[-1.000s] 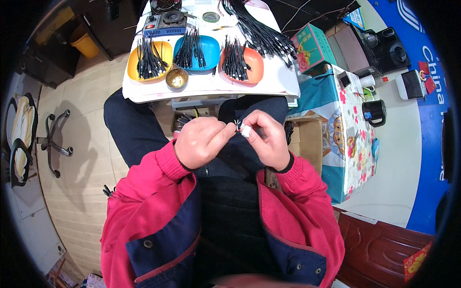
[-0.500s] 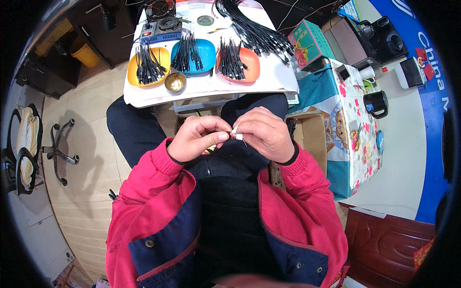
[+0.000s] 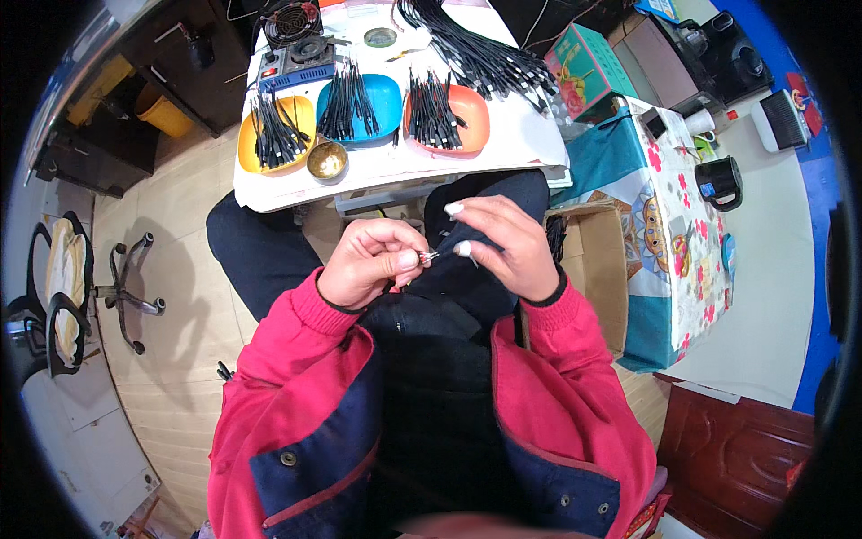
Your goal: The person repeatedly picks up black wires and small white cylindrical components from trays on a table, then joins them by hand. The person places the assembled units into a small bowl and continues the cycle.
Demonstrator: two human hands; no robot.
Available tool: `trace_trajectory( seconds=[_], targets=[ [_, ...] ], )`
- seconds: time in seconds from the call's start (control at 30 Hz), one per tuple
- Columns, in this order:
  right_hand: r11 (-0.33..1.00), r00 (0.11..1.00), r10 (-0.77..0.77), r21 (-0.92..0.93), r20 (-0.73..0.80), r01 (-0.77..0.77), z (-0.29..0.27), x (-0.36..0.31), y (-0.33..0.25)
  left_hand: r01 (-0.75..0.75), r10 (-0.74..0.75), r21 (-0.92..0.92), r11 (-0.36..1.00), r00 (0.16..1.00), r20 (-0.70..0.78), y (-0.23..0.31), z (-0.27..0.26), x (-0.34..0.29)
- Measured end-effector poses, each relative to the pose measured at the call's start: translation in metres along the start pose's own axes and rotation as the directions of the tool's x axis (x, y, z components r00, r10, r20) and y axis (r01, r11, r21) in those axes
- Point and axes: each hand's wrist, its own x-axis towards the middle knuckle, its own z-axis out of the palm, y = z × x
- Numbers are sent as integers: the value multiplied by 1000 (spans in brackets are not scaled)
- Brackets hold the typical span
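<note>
Left hand [image 3: 370, 262] is up over the lap, fingers pointing right, thumb & index pinched tight on a thin cable end w/ small red and whitish wires [image 3: 427, 258]; the wires poke out just past the thumb tip, btwn the two hands. Other fingers are curled in behind (can't tell how much cable sits inside the fist).

Right hand [image 3: 521, 250] is opposite, at approx. the same height, back of hand up, fingers pointing left. Thumb & index are spread wide apart, w/ a clear gap, & look empty, though tiny bits would be hard to see. White-covered fingertips [image 3: 453, 208] on that side; the thumb tip is near the wires, apart from them.

Both wrists come out of bright pinkish-red jacket sleeves [image 3: 269, 346], elbows bent & out to the sides, over dark trousers [image 3: 247, 241].

Ahead, on the white-covered worktop [image 3: 525, 148]: squarish yellow plastic bowl [image 3: 248, 151], blue plastic bowl [image 3: 387, 97] & orange plastic bowl [image 3: 477, 117] in a row, each w/ short black cables; small round brass-coloured bowl [image 3: 327, 174] in front, nr the yellow one. Big bundle of long black cables [image 3: 485, 65] lies behind, to the right. Open brown cardboard box [image 3: 612, 278] stands low, right of the right hand.
</note>
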Motion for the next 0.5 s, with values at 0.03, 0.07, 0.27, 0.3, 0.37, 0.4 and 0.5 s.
trace_trajectory(
  seconds=[0.03, 0.07, 0.27, 0.3, 0.37, 0.4, 0.5],
  targets=[
    [997, 1000, 5, 83, -27, -3, 3, -1, -6, 5, -5, -5, 1000, 1000, 10, -2, 0, 2],
    [990, 997, -41, 130, -69, 50, 5, 1, -9, 0, 0, -10, 1000, 1000, 0, -3, 0, 2],
    [950, 996, -74, 298, -53, 87, 12, 16, -22, 9, -9, 22, 1000, 1000, 19, -4, -1, 0],
    [937, 999, -22, 349, -27, 30, 12, 16, -24, 6, -8, 58, 998, 1000, 30, -3, -1, -1],
    [891, 996, 77, 445, 42, -87, 11, 11, -27, -1, -4, 206, 979, 1000, 23, 3, -1, -2],
    [881, 993, 98, 458, 69, -119, 11, 9, -27, -5, -1, 274, 962, 1000, 20, 6, -1, -4],
    [727, 962, 203, 631, 180, -271, 16, 1, -25, -107, 72, 493, 863, 993, 89, 12, 3, -4]
  ],
)
